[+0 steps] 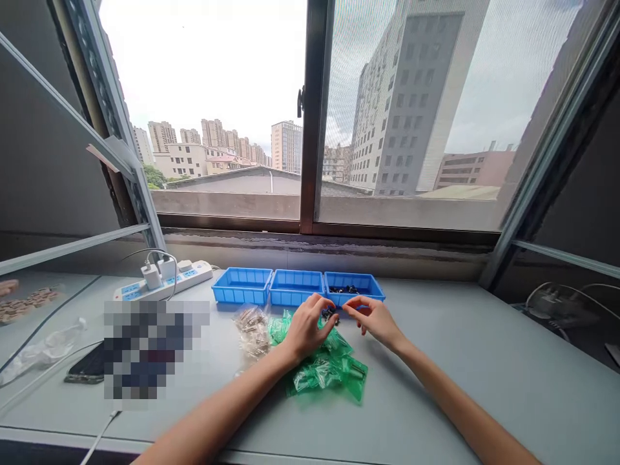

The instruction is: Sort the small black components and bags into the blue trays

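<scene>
- Curled from above, my left grip (308,328) arches over the green bags, thumb and forefinger bent around a small gap; whether it pinches anything I cannot tell.
- Facing it, my right grip (375,320) has forefinger and thumb drawn nearly together; anything between their tips is too small to make out.
- Dark bits (330,314) show between my two grips, just in front of the right tray (372,284), with more of the same kind inside it. Working this near its wall, I judge, keeps the reach short.
- My wrists bend inward from either side, probably so both sets of fingertips can meet over such tiny pieces.
- Three blue trays stand in a row: right tray, middle tray (293,298), left tray (239,297). They look like moulded plastic, oblong, with ribbed walls.
- Green bags (357,381) lie crumpled beneath and in front of my left grip, thin, glossy and see-through, with slim shapes inside one.
- Clear bags (252,332) slump left of them, creased film around pale, slender pieces; bagging presumably stops these spreading over the smooth grey counter (445,361).
</scene>
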Action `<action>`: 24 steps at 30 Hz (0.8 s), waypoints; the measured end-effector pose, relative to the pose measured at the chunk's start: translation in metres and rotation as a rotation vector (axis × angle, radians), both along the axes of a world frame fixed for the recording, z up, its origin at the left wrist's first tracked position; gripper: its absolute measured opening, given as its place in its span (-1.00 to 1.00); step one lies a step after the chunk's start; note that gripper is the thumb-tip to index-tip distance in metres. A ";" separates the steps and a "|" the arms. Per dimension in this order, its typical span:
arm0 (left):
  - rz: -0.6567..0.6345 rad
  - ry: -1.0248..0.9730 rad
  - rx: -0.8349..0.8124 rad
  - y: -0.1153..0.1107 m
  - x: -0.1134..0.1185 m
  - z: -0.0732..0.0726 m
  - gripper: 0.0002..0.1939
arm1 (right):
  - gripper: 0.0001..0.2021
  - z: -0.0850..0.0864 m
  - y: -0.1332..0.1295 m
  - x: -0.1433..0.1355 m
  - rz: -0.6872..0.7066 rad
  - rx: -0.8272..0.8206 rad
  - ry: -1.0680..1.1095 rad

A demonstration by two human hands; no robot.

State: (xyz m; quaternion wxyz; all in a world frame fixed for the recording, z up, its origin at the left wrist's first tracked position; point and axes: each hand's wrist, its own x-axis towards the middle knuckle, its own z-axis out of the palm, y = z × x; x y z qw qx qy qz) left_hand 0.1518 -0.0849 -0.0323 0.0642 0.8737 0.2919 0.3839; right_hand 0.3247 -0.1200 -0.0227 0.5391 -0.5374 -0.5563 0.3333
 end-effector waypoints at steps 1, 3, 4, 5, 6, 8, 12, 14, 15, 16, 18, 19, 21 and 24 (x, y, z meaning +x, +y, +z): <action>0.002 -0.004 0.000 0.000 0.000 0.000 -0.90 | -0.56 0.001 0.001 0.002 -0.031 0.024 -0.023; 0.005 -0.004 -0.001 -0.001 0.000 0.001 -0.90 | -0.58 0.003 0.004 0.005 -0.104 0.066 -0.059; 0.005 -0.002 -0.001 -0.001 -0.001 0.001 -0.89 | -0.59 0.004 0.006 0.007 -0.139 0.083 -0.069; 0.004 0.001 -0.002 -0.001 -0.001 0.001 -0.89 | -0.59 0.004 0.008 0.009 -0.171 0.095 -0.073; 0.003 0.002 -0.004 -0.001 -0.001 0.001 -0.88 | -0.60 0.005 0.010 0.011 -0.200 0.102 -0.072; 0.002 -0.002 -0.007 -0.001 -0.002 0.001 -0.86 | -0.59 0.005 0.015 0.015 -0.247 0.093 -0.061; 0.009 -0.004 -0.019 -0.001 -0.002 0.001 -0.84 | -0.58 0.007 0.020 0.022 -0.264 0.063 0.011; 0.014 0.000 -0.026 -0.002 -0.002 0.001 -0.84 | -0.56 0.014 0.020 0.021 -0.241 0.045 0.093; 0.015 0.003 -0.030 -0.002 -0.002 0.001 -0.84 | -0.54 0.020 0.018 0.020 -0.224 0.031 0.140; 0.015 0.007 -0.035 -0.002 -0.002 0.001 -0.84 | -0.51 0.028 0.015 0.017 -0.219 0.024 0.185; 0.011 0.010 -0.043 -0.003 -0.002 0.002 -0.84 | -0.49 0.048 0.003 0.012 -0.146 0.030 0.259; 0.007 0.008 -0.044 -0.003 -0.002 0.002 -0.85 | -0.48 0.059 -0.005 0.009 -0.132 0.065 0.292; -0.005 0.003 -0.044 -0.003 -0.003 0.003 -0.84 | -0.46 0.079 -0.026 0.010 -0.056 0.132 0.317; -0.025 -0.006 -0.048 -0.002 -0.003 0.003 -0.83 | -0.50 0.090 -0.059 0.027 -0.082 0.244 0.180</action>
